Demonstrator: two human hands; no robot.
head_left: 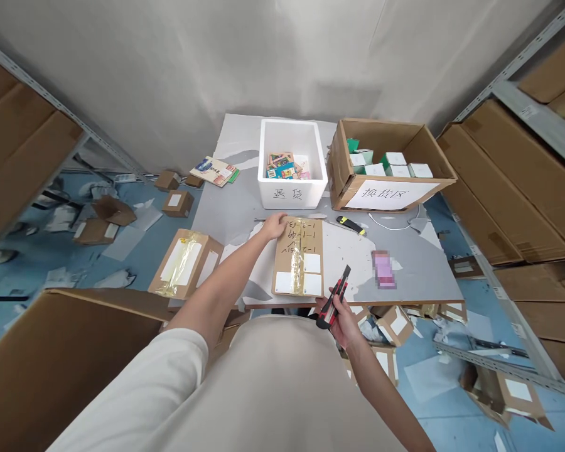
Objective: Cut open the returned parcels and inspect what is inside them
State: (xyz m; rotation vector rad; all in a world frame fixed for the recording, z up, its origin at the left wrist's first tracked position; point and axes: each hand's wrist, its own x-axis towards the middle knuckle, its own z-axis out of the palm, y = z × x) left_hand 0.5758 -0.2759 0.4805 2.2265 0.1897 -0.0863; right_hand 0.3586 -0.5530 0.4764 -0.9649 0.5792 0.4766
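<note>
A taped cardboard box (297, 257) lies on the table in front of me, with handwritten marks on top and white labels near its front edge. My left hand (275, 226) grips its far left corner, fingers curled over the edge. In my right hand (341, 317) is a red and black utility knife (334, 298), its blade end pointing up and away, just right of the box's near corner. Some fingertips of that hand are hidden under the knife and near the table edge. A second, yellow and black utility knife (351, 225) lies beyond the box to the right.
A white foam box (292, 194) with small packs and a large open carton (390, 193) with white-green boxes stand at the back. A pink blurred item (384, 270) lies right. Another taped box (186, 263) sits left, books (214, 171) behind it. Cartons litter the floor.
</note>
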